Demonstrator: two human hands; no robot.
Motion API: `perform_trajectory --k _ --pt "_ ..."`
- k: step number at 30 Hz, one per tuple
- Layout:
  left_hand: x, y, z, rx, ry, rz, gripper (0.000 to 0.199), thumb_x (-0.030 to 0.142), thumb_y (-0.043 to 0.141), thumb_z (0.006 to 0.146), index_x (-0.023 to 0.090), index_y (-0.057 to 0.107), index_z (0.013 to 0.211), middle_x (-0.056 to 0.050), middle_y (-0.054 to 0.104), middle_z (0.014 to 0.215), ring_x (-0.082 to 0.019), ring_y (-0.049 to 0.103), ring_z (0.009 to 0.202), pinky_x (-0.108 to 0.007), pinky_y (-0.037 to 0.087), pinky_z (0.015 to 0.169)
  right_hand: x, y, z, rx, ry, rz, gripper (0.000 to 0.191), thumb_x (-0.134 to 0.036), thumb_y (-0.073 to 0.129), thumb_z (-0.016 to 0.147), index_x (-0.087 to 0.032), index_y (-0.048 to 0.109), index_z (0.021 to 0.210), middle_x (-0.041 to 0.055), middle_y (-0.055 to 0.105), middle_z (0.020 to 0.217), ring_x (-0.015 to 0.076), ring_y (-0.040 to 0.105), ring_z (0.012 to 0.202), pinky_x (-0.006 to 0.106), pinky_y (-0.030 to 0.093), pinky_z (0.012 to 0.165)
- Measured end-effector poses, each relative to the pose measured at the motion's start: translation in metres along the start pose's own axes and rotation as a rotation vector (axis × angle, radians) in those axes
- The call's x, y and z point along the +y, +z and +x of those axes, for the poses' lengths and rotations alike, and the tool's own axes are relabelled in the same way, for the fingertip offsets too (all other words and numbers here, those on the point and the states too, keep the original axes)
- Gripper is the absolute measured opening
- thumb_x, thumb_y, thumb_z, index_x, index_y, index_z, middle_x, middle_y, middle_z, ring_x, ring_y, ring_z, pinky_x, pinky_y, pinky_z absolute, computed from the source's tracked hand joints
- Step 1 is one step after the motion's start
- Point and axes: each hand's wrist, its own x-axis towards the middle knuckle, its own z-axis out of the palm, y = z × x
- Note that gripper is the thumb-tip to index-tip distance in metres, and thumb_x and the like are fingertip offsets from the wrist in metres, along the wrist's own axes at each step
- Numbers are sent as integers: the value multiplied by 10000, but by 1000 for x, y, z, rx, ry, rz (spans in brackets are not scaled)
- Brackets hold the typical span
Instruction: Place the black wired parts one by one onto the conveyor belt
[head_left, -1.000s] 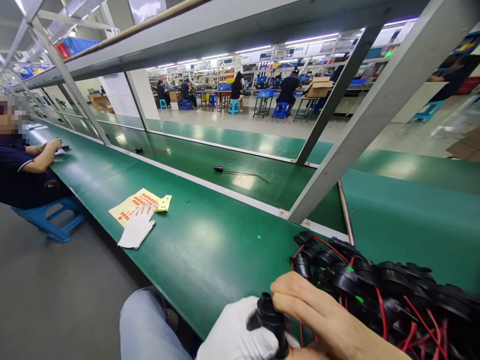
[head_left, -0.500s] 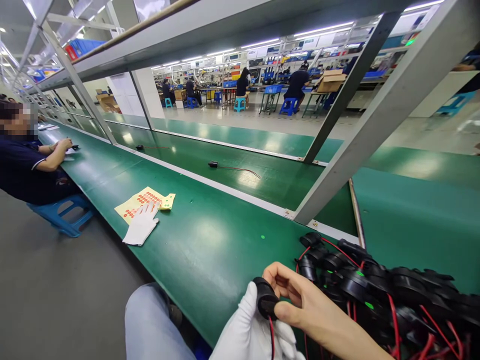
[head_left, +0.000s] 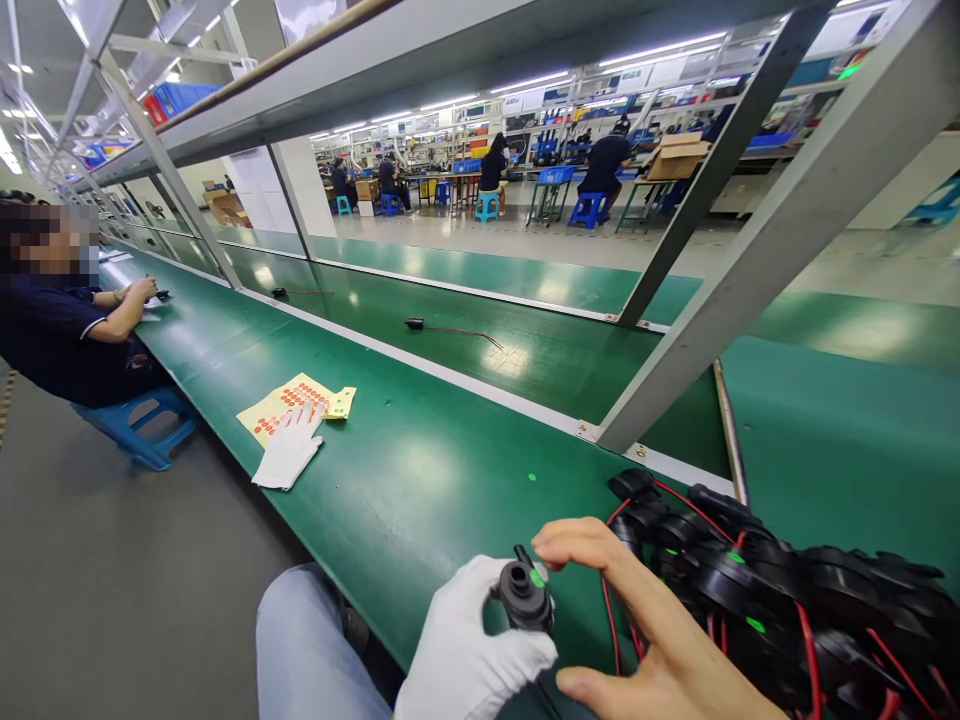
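Observation:
My left hand [head_left: 472, 640], in a white glove, grips a small black pump [head_left: 525, 600] between thumb and fingers. The pump's round end faces up, showing a hollow central nozzle, a side spout and a green dot sticker [head_left: 538, 578]. My bare right hand [head_left: 637, 610] is just right of it with thumb and fingers apart, holding nothing; whether a fingertip brushes the pump I cannot tell. On the right side of the bench lies a heap of similar black pumps [head_left: 750, 570] with red and black wires, several bearing green dots.
A white glove [head_left: 291, 448] lies over a yellow sticker sheet [head_left: 266, 405] on the green bench [head_left: 420, 520]. Another black pump [head_left: 415, 324] with its wire rests in the sunken middle strip. A slanted metal post [head_left: 720, 270] rises ahead. A co-worker [head_left: 52, 330] sits at left.
The pump has turned, so its nozzle end with the green dot now faces me. My right hand has let go of it, fingers spreading.

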Motion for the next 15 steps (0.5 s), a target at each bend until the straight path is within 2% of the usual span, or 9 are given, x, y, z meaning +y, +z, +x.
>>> perform_trajectory --k 3,7,11,13,15 --pt "5 -6 0 54 144 182 331 287 813 743 222 754 1062 -40 720 1027 -237 644 972 -328 464 894 -2 0 0 37 -17 -16 694 -70 783 680 -339 515 1261 -5 635 1065 173 656 944 223 549 849" --pt "-2 -3 1 39 291 265 377 218 754 825 292 722 1194 -19 737 1056 -207 661 990 -300 482 893 -7 3 -2 19 -28 -15 690 -69 779 704 -332 518 1286 8 649 1085 173 672 966 213 559 860" --pt "-9 0 1 87 432 383 362 187 725 852 279 701 1202 -25 756 1032 -203 680 945 -311 519 857 -7 3 -2 11 -49 26 637 -68 733 770 -348 528 1304 12 667 1098 168 683 979 214 559 870" --pt "-11 0 0 173 515 452 396 226 761 830 256 677 1216 -44 758 1022 -213 694 913 -319 544 818 -2 3 -3 19 36 92 538 -82 701 804 -341 567 1257 18 671 1098 177 685 996 233 559 877" --pt "-14 0 -2 280 620 522 515 309 817 785 252 634 1262 -55 758 1005 -215 703 857 -315 564 762 6 3 -5 14 210 245 410 -173 682 862 -309 585 1236 44 666 1121 198 688 1018 271 568 881"
